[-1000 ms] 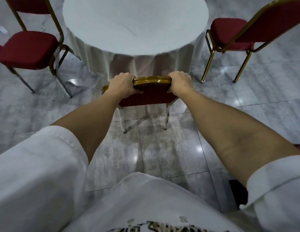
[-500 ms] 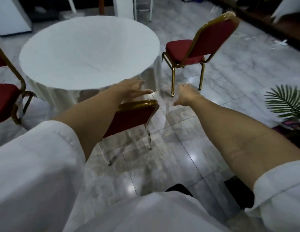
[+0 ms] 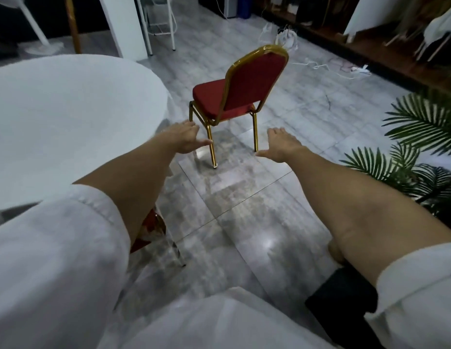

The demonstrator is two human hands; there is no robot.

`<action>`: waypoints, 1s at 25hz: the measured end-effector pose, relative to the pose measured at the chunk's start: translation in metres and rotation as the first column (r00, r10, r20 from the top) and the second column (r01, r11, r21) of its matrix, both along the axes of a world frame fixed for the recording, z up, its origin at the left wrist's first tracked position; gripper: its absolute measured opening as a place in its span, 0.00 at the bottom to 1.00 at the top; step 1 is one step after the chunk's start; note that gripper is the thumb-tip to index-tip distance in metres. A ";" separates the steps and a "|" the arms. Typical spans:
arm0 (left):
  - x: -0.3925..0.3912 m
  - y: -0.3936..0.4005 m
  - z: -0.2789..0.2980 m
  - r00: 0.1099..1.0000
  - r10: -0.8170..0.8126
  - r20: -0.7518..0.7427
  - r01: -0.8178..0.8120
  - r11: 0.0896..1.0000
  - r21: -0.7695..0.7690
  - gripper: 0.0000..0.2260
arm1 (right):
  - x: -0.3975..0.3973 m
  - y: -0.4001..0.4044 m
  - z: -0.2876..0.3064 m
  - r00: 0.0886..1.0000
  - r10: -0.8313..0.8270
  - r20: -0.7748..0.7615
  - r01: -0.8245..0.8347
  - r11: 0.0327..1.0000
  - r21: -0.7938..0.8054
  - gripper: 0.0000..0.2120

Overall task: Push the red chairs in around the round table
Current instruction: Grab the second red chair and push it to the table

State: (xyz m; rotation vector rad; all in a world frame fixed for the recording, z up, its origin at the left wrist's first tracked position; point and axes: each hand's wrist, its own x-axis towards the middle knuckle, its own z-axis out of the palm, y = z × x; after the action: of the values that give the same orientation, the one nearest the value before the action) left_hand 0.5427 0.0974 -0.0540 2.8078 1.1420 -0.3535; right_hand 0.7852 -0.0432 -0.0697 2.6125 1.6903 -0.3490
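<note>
A red chair [image 3: 240, 89] with a gold frame stands on the floor ahead, its seat turned toward the round table [image 3: 68, 117] covered in a white cloth at the left, with a gap between them. My left hand [image 3: 184, 138] and my right hand [image 3: 279, 147] reach forward with fingers spread and hold nothing, both short of the chair's back. Part of another red chair [image 3: 151, 229] shows under my left forearm, close against the table's cloth.
A green palm plant [image 3: 420, 152] stands at the right. White cables and a power strip [image 3: 355, 69] lie on the grey tiled floor beyond the chair. A white pillar [image 3: 123, 23] and a white stool frame [image 3: 160, 21] stand at the back.
Both hands let go of the near chair's gold backrest, which now sits against the table. The view swung right, and my open hands now stretch toward the second chair.
</note>
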 end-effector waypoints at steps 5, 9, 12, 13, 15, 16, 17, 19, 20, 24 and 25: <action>0.062 0.038 -0.003 1.000 0.016 -0.002 -0.016 1.000 -0.024 0.37 | 0.070 0.043 -0.006 1.000 0.014 -0.005 -0.014 1.000 0.004 0.44; 0.112 0.073 -0.007 1.000 0.010 0.022 -0.009 0.999 -0.035 0.34 | 0.114 0.084 -0.014 0.999 0.031 -0.030 -0.031 1.000 -0.002 0.44; 0.149 0.117 -0.017 1.000 0.000 0.020 0.001 0.998 -0.056 0.33 | 0.147 0.123 -0.018 0.999 0.020 -0.030 -0.020 1.000 -0.006 0.42; 0.159 0.134 -0.022 1.000 -0.003 0.024 0.005 0.998 -0.060 0.33 | 0.157 0.136 -0.021 0.999 0.022 -0.033 -0.022 1.000 -0.002 0.41; 0.183 0.171 -0.023 1.000 -0.003 0.015 0.004 0.998 -0.063 0.34 | 0.178 0.171 -0.022 0.999 0.030 -0.030 -0.030 1.000 -0.002 0.40; 0.195 0.189 -0.022 1.000 0.002 0.018 -0.001 0.997 -0.075 0.35 | 0.188 0.189 -0.021 0.999 0.027 -0.035 -0.027 1.000 -0.003 0.40; 0.209 0.206 -0.022 1.000 0.003 0.015 -0.002 0.996 -0.094 0.36 | 0.198 0.207 -0.020 0.999 0.026 -0.043 -0.027 1.000 -0.008 0.40; 0.238 0.236 -0.022 1.000 0.002 -0.002 -0.002 0.997 -0.083 0.36 | 0.217 0.240 -0.020 0.999 0.022 -0.036 -0.022 1.000 0.001 0.40; 0.252 0.251 -0.021 1.000 0.003 0.009 -0.003 0.997 -0.074 0.36 | 0.226 0.256 -0.020 0.999 0.019 -0.035 -0.019 1.000 0.020 0.39; 0.298 0.289 -0.022 0.999 -0.004 0.052 0.006 0.999 -0.048 0.36 | 0.260 0.301 -0.021 0.999 0.050 -0.010 -0.049 0.997 0.057 0.39; 0.309 0.298 -0.022 0.998 0.007 0.059 -0.004 0.999 -0.041 0.37 | 0.270 0.313 -0.022 0.998 0.054 -0.011 -0.053 0.997 0.059 0.40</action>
State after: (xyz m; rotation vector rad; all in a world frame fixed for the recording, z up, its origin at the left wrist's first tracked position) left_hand 0.8520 0.3956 -0.0759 2.7594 1.1171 -0.2877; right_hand 1.0551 0.2695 -0.0914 2.6041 1.7979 -0.3209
